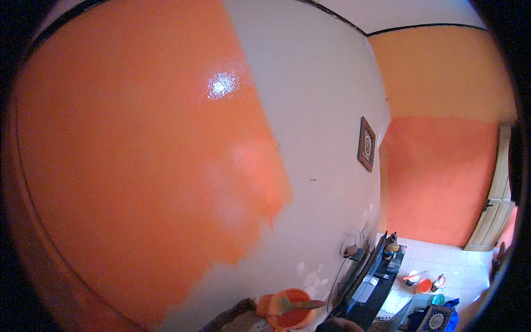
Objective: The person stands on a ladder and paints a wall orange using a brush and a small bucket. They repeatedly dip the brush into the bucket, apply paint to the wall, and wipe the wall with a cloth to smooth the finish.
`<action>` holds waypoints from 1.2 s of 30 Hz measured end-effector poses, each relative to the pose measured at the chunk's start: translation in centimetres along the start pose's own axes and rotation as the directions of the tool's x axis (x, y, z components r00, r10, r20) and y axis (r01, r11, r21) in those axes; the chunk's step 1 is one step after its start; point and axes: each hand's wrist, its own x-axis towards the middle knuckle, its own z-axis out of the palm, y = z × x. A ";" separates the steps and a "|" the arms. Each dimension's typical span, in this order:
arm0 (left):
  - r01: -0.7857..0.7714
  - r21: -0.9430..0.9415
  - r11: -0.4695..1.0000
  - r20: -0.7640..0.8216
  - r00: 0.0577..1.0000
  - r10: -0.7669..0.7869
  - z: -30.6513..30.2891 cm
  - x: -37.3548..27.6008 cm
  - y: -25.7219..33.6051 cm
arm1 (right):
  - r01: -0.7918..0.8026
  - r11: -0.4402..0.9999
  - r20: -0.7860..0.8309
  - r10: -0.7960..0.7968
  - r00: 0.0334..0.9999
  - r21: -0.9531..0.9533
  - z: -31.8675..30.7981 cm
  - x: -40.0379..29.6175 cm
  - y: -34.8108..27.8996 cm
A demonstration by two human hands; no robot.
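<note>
Neither of my hands can be made out clearly. Before me is a wall with a wide coat of orange paint [166, 157], glossy at one spot, its lower edge ragged. Beside it the wall is bare pale grey [323, 103]. At the bottom stands an orange plastic bucket [309, 321] with what looks like a paintbrush [305, 305] lying across its mouth. Dark rounded shape [340, 325] at the bottom edge and a blurred brownish shape near the lower right rim cannot be identified.
A framed ornament [367, 144] and a nail [313, 179] are on the grey wall. A flat-screen television [367, 269] stands on a black cabinet [375, 305]. Several paint containers, one an orange tub [424, 285], stand on the tiled floor [452, 265] near a door [491, 207].
</note>
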 end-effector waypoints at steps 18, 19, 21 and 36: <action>-0.102 -0.100 0.990 -0.114 0.989 0.090 0.0 -4.6 -2.3 | 0.018 0.994 0.471 -0.067 0.880 0.108 9.0 -12.5 6.4; -0.118 -0.115 0.986 -0.115 0.988 0.104 0.5 -4.6 -1.5 | -0.001 0.991 0.456 -0.059 0.888 0.130 9.4 -13.0 6.8; -0.127 -0.112 0.986 -0.143 0.983 0.111 0.9 -4.8 -1.1 | -0.027 0.990 0.436 -0.036 0.899 0.138 10.3 -13.0 7.0; -0.085 -0.147 0.985 -0.152 0.986 0.062 0.0 -5.3 -0.6 | -0.234 0.970 0.188 0.243 0.952 -0.066 11.0 -13.6 11.2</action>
